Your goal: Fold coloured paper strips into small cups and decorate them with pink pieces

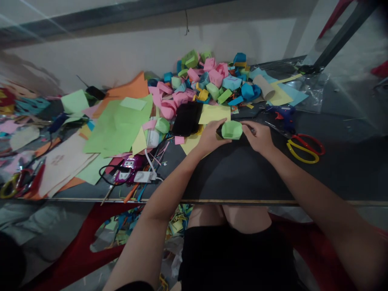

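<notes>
A small light-green folded paper box (232, 130) is held up between my two hands over the dark table (242, 173). My left hand (212, 137) wraps round its left side, fingers closed on it. At the box's right edge, my right hand (260, 136) grips with thumb and fingertips. Behind my hands lie a yellow paper sheet (214, 114) and a black phone (187, 119). To the right of my right hand rest scissors with red and yellow handles (306, 148) and a blue glue gun (282, 115).
A heap of folded pink, blue and green paper pieces (216, 77) lies along the wall. Green paper sheets (119, 125), a purple power strip (130, 169) and more scissors (22, 182) cover the left. A cardboard tube (264, 87) lies at the back right. Paper scraps (121, 226) litter the floor.
</notes>
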Tool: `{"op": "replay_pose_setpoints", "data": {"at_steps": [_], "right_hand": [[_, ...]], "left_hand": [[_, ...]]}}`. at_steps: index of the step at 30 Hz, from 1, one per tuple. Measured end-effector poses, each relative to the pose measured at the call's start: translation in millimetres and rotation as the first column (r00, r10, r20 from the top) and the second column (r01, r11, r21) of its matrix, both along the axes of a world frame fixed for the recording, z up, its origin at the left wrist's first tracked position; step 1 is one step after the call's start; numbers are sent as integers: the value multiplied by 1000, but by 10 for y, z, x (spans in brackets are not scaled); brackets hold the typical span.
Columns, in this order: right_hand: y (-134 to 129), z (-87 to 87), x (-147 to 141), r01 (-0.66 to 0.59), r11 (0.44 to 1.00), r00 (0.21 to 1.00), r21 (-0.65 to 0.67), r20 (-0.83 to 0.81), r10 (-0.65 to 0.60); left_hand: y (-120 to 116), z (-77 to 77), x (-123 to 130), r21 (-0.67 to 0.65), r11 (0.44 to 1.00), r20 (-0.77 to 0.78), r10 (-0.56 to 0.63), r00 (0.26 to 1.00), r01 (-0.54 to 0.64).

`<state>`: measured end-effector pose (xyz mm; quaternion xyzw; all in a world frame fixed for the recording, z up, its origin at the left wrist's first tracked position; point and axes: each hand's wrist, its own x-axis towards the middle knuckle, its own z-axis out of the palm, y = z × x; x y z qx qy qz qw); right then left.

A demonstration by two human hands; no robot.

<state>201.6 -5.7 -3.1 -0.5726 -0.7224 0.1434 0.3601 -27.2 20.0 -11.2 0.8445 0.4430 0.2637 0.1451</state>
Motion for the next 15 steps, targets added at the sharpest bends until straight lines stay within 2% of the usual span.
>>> {"op": "replay_pose_setpoints", "data": {"at_steps": [3, 5, 15], "right_hand": [[12, -3, 9, 29, 1000, 999, 4, -35, -28], [23, -13, 10, 26, 1000, 998, 3, -49, -26], [68, -88, 18, -1, 1000, 998, 2, -65, 1]], "left_hand": [[17, 38, -28, 138, 984, -4, 112, 994, -110], [21, 44, -36, 183, 972, -13, 153, 988, -148], [-50, 13, 10, 287, 935, 63, 196, 979, -206]]}}
